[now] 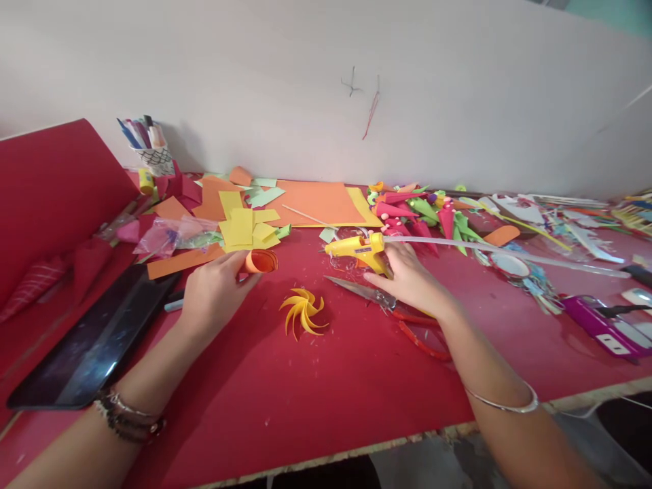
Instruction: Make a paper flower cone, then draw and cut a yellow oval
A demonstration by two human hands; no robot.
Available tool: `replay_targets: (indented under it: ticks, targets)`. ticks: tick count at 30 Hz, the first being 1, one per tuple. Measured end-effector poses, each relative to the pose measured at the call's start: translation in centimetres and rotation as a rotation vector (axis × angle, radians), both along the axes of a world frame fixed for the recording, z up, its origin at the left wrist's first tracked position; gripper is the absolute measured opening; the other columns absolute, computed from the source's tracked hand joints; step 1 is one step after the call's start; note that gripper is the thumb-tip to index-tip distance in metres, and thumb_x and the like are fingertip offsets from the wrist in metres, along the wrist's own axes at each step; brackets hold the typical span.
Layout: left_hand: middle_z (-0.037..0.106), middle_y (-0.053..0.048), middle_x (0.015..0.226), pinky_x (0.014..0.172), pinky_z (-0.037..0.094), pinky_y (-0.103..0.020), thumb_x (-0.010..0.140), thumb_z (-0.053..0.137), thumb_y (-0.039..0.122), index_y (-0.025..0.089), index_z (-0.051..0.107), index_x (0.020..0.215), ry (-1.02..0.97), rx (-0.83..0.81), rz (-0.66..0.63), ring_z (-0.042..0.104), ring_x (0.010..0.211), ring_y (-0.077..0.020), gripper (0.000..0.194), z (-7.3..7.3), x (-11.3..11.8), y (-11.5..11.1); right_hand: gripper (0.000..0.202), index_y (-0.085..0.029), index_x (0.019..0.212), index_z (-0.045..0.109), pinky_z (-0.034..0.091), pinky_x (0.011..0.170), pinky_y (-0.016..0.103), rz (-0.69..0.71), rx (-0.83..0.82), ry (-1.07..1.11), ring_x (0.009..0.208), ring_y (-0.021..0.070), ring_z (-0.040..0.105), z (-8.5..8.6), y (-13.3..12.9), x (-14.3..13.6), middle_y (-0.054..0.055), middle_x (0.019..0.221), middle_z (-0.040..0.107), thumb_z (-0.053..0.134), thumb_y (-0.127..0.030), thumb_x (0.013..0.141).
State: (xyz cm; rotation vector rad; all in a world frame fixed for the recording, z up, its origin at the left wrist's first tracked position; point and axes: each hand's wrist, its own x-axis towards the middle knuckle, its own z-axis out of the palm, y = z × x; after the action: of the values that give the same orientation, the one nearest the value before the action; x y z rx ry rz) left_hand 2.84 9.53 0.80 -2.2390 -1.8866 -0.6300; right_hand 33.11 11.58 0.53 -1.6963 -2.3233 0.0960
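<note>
My left hand [214, 288] is closed around a rolled orange paper cone [261, 261], its round open end facing me. In my right hand [410, 275] is a yellow hot glue gun [356, 247], nozzle pointing left, with a long clear glue stick [489, 248] sticking out of its back. Between the hands a yellow paper swirl with curled petals [303, 312] lies on the red table [305, 401]. Scissors with red handles [377, 296] lie just beneath my right hand, which partly covers them.
Yellow paper pieces [239, 227] and orange sheets [316, 200] spread along the wall. Colourful paper cones [402, 207] pile up behind the glue gun. A dark tablet [92, 339] lies at left, a pen cup [153, 153] behind it, a purple power strip [606, 329] at right.
</note>
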Motion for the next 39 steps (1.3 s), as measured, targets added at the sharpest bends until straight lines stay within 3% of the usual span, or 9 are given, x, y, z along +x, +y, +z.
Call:
replay_targets:
  ticks: [6, 10, 12, 14, 17, 22, 28, 39]
  targets:
    - [0.058, 0.000, 0.059, 0.045, 0.028, -0.022, 0.075, 0.051, 0.032, 0.022, 0.055, 0.072, 0.013, -0.063, 0.018, 0.053, 0.051, -0.0151, 0.012, 0.0, -0.1, 0.1, 0.055, -0.011, 0.112, 0.050, 0.042, 0.087, 0.046, -0.067, 0.065, -0.211, 0.114, 0.0353, 0.041, 1.7, -1.4, -0.2, 0.017, 0.115, 0.052, 0.053, -0.050, 0.074]
    - [0.061, -0.001, 0.065, 0.047, 0.027, -0.023, 0.076, 0.049, 0.033, 0.022, 0.055, 0.074, 0.031, -0.128, 0.043, 0.055, 0.056, -0.0168, 0.013, 0.0, -0.1, 0.2, 0.046, -0.013, 0.103, 0.055, 0.049, 0.063, 0.041, -0.155, 0.071, -0.343, 0.096, 0.0350, 0.054, 3.5, -3.9, -1.4, 0.018, 0.102, 0.058, 0.053, -0.048, 0.074]
    - [0.061, -0.001, 0.066, 0.048, 0.027, -0.023, 0.077, 0.047, 0.034, 0.021, 0.055, 0.076, 0.049, -0.171, 0.066, 0.056, 0.059, -0.0175, 0.015, 0.1, 0.0, 0.2, 0.038, -0.015, 0.101, 0.056, 0.048, 0.056, 0.037, -0.116, -0.048, -0.374, 0.082, 0.0306, 0.060, 4.4, -5.4, -2.4, 0.014, 0.095, 0.061, 0.052, -0.044, 0.076]
    - [0.061, -0.002, 0.068, 0.049, 0.027, -0.024, 0.078, 0.046, 0.033, 0.021, 0.056, 0.080, 0.072, -0.220, 0.076, 0.056, 0.062, -0.0184, 0.016, 0.3, 0.2, 0.2, 0.036, -0.017, 0.106, 0.055, 0.048, 0.058, 0.037, -0.005, -0.152, -0.364, 0.079, 0.0278, 0.061, 5.2, -6.6, -3.5, 0.011, 0.095, 0.062, 0.051, -0.039, 0.078]
    - [0.061, -0.003, 0.071, 0.050, 0.026, -0.025, 0.079, 0.044, 0.032, 0.020, 0.055, 0.084, 0.093, -0.258, 0.065, 0.057, 0.064, -0.0196, 0.017, 0.5, 0.2, 0.2, 0.053, -0.021, 0.122, 0.043, 0.048, 0.069, 0.035, 0.212, -0.192, -0.199, 0.087, 0.0248, 0.060, 5.8, -7.2, -5.2, 0.010, 0.112, 0.057, 0.053, -0.045, 0.076]
    - [0.064, -0.005, 0.081, 0.052, 0.030, -0.026, 0.080, 0.044, 0.033, 0.020, 0.056, 0.090, 0.102, -0.270, 0.067, 0.059, 0.070, -0.0227, 0.021, 0.4, 0.2, 0.2, 0.068, -0.027, 0.131, 0.032, 0.047, 0.065, 0.031, 0.347, -0.219, -0.005, 0.082, 0.0210, 0.059, 5.0, -5.8, -8.0, 0.009, 0.113, 0.052, 0.051, -0.056, 0.072]
    - [0.066, -0.008, 0.086, 0.054, 0.036, -0.027, 0.079, 0.045, 0.034, 0.020, 0.057, 0.095, 0.104, -0.276, 0.037, 0.061, 0.074, -0.0244, 0.025, -0.1, 0.2, 0.3, 0.066, -0.024, 0.126, 0.039, 0.045, 0.066, 0.035, 0.372, -0.174, -0.069, 0.079, 0.0228, 0.058, 3.1, -4.8, -10.3, 0.009, 0.103, 0.053, 0.053, -0.057, 0.070]
    - [0.060, -0.004, 0.082, 0.059, 0.038, -0.024, 0.080, 0.043, 0.040, 0.018, 0.057, 0.082, -0.096, -0.231, -0.123, 0.057, 0.069, -0.0170, 0.027, -0.7, 0.4, 0.3, 0.037, -0.022, 0.112, 0.050, 0.043, 0.069, 0.028, 0.359, -0.123, 0.027, 0.083, 0.0172, 0.057, 2.2, -5.1, -8.8, 0.005, 0.097, 0.057, 0.054, -0.037, 0.079]
